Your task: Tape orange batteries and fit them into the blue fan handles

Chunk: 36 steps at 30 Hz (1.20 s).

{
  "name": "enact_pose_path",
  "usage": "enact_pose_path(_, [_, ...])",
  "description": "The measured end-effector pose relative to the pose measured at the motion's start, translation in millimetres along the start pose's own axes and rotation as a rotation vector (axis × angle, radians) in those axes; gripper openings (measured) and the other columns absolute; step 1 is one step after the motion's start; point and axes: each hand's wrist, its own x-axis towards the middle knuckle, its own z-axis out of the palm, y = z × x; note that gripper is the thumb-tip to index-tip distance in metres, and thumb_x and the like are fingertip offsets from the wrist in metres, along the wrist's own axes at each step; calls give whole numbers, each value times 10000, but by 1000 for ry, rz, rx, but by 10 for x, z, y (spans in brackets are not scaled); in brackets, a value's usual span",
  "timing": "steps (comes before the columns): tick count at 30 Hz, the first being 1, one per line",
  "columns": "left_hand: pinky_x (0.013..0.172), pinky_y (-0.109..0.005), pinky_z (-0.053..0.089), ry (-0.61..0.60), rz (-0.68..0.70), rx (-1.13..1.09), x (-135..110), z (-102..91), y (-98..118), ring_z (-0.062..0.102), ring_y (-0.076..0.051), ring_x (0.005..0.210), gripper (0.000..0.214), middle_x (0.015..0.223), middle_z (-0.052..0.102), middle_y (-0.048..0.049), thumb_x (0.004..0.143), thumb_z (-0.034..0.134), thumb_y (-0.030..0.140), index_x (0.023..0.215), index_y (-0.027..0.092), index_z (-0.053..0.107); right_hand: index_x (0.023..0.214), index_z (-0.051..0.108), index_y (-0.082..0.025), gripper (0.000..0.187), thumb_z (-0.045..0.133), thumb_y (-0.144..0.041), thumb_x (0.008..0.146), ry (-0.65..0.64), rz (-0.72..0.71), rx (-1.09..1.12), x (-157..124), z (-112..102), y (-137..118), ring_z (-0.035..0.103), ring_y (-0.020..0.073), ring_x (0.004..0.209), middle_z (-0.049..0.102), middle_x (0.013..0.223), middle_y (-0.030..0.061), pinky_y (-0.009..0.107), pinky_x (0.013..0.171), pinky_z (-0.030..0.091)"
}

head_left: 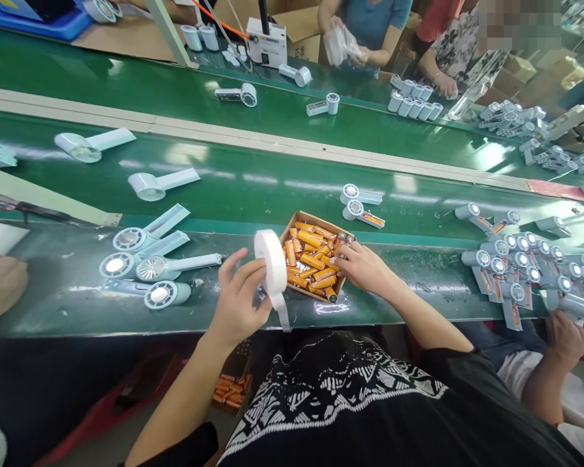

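Observation:
My left hand (pixel 239 299) is closed around a roll of white tape (pixel 275 267), held upright at the left side of a cardboard box (pixel 288 227). A loose end of the tape hangs down toward the bench edge. Orange cylindrical batteries (pixel 312 261) lie jumbled in the box. Over its right side, my right hand (pixel 367 267) reaches in with bent fingers closed at a battery; the fingertips are partly hidden among the cells. Left of my left hand, several pale blue handheld fan bodies (pixel 168 295) lie on the bench.
A green conveyor belt (pixel 253 188) runs beyond the bench, carrying fan parts (pixel 355 211). At the right, fan bodies with batteries (pixel 516 259) are piled near a co-worker's hands (pixel 567 337). Another person's hand (pixel 2 285) rests at the left. Across the belt, people handle plastic bags (pixel 340 45).

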Motion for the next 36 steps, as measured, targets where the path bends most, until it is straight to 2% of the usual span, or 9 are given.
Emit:
enact_pose_path(5, [1127,-661,516,-39,70,-23,-8,148,74,504,-397,1414,466,1195,726,-114,879,685,46,1317,199,642,1200,777,-233,216,621,-301,1067,178,58,95,88,181,115,559,324,1276,737,1341,132,479,1023,474])
enact_pose_path(11, [1013,-543,644,-46,141,134,-30,137,87,398,-399,1484,513,1177,745,-106,870,684,-61,1325,175,684,1227,726,-220,290,560,-409,1084,574,206,623,124,281,100,734,274,1101,813,1160,127,438,984,547])
enact_pose_path(14, [991,-503,670,-81,178,172,-63,134,63,362,-398,1513,511,1212,751,-94,887,666,-76,1333,173,691,1282,629,-261,438,722,-556,972,731,242,1061,77,159,-30,775,235,933,841,1084,81,373,828,606])
enact_pose_path(17, [1016,-495,666,-117,240,178,-85,133,45,373,-385,1513,483,1247,753,-75,914,669,-53,1331,190,703,1177,613,-267,660,965,-565,705,730,272,1354,28,-31,-129,733,195,676,852,929,47,322,656,601])
enact_pose_path(19, [1042,-483,659,-122,272,154,-85,120,51,377,-378,1513,464,1254,753,-77,910,689,-48,1315,178,711,1038,633,-256,655,1016,-564,606,720,315,1473,8,-134,-153,737,202,633,842,861,44,332,640,618])
enact_pose_path(21, [1059,-479,652,-126,284,147,-71,96,75,374,-377,1515,459,1262,750,-84,896,707,-53,1300,164,719,930,656,-243,577,980,-622,641,705,345,1566,-10,-194,-161,773,233,667,828,813,48,370,676,650])
enact_pose_path(25, [1052,-478,653,-206,337,213,1,32,154,452,-364,1460,448,1327,725,-64,892,710,-45,1273,190,740,851,783,-230,406,946,-578,720,637,341,1385,-88,-256,-176,780,224,693,826,800,40,347,680,646])
enact_pose_path(30, [972,-403,676,-301,460,178,125,-15,230,575,-333,1350,323,1306,722,-54,887,725,-25,1139,169,781,898,863,-236,190,857,-424,879,372,162,951,-158,-412,-153,720,146,658,826,791,-5,256,647,545])
enact_pose_path(36, [939,-362,672,-297,482,112,187,16,311,593,-314,1333,299,1271,740,-60,896,708,-30,1115,156,791,953,850,-233,316,666,-475,1040,195,2,715,-102,-431,-91,711,141,709,825,852,15,253,685,503])
